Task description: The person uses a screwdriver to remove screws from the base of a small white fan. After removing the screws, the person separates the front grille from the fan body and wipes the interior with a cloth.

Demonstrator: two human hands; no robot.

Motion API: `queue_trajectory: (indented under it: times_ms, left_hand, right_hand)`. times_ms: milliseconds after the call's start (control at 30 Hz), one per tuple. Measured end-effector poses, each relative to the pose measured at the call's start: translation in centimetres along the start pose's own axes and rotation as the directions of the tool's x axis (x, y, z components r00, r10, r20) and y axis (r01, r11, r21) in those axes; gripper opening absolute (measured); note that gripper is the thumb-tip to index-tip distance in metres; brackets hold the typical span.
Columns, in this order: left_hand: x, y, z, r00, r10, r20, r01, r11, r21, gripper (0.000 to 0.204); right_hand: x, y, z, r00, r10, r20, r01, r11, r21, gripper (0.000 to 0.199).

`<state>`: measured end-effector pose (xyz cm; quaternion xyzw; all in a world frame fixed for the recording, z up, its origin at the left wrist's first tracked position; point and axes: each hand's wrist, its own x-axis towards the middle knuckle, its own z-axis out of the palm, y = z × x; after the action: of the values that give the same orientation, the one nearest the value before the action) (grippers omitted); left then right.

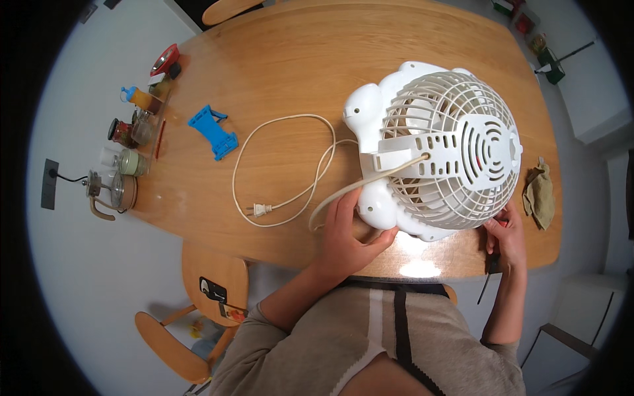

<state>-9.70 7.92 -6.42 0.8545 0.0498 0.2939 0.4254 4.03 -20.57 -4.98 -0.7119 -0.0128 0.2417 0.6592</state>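
A rounded wooden desk (297, 59) stands on pale grey floor (86, 277); a wooden chair (198, 290) sits tucked at its near edge, light glaring off the wood.

A wooden table (297, 59) carries a white fan (436, 152) at right, its cord (277, 165) (looped), a blue holder (212, 132), jars (129, 135) at left, and a rag (540, 191).

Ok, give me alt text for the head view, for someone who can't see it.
A white table fan lies grille-up on a wooden table; the left hand steadies its base, and the right hand holds a red-handled tool at its edge. Its unplugged cord loops left.
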Motion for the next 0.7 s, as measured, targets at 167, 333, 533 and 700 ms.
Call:
queue_trajectory:
  times_ms: [167, 333, 533, 700]
  left_hand:
    - [0.1, -0.3, 0.1, 0.998, 0.054, -0.013, -0.054, 0.998, -0.019, 0.082]
    - [0.4, 0.6, 0.3, 0.999, 0.04, -0.024, -0.042, 0.997, -0.063, 0.082]
    - [1.0, 0.1, -0.5, 0.985, 0.17, -0.042, -0.164, 0.978, 0.128, 0.08]
    - [0.4, 0.2, -0.6, 0.995, 0.096, -0.036, -0.095, 0.995, 0.036, 0.082]
  right_hand:
    - [0.3, 0.4, -0.1, 1.0, 0.01, -0.004, -0.01, 1.0, 0.02, 0.048]
    - [0.4, 0.9, -0.4, 0.998, -0.052, 0.036, 0.049, 0.995, 0.085, 0.026]
    - [0.6, 0.7, 0.9, 0.998, -0.052, 0.035, 0.048, 0.993, 0.11, 0.022]
    - [0.6, 0.9, 1.0, 0.996, -0.066, 0.067, 0.056, 0.989, 0.134, 0.018]
